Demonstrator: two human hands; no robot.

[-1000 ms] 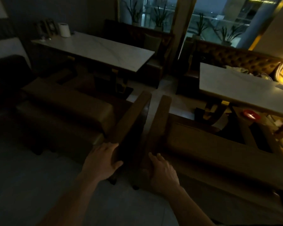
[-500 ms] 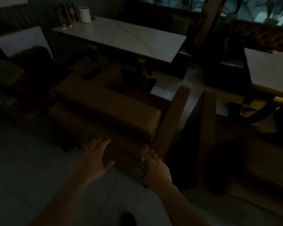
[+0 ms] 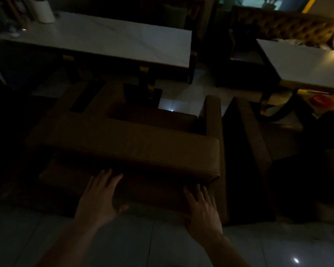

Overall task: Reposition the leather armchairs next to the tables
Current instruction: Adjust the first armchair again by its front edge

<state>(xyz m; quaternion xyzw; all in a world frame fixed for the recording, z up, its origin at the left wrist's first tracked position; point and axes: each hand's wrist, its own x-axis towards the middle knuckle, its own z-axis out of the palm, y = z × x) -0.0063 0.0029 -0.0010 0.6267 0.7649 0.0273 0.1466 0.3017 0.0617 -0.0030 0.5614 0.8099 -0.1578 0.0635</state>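
Leather armchair (image 3: 123, 143) at twelve o'clock faces its table (image 3: 108, 39), so we press left hand (image 3: 99, 197) and right hand (image 3: 201, 208), fingers spread flat, against its back, ready to shove.

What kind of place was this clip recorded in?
Probably a dim restaurant or café: long white marble-look tables, brown leather armchairs drawn up to them, and a tufted brown leather bench behind the far table.

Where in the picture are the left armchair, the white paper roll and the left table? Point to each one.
left armchair (image 3: 123, 143): head view, top of the backrest.
white paper roll (image 3: 42, 10): head view, its side wall.
left table (image 3: 114, 41): head view, bare middle of the white top.
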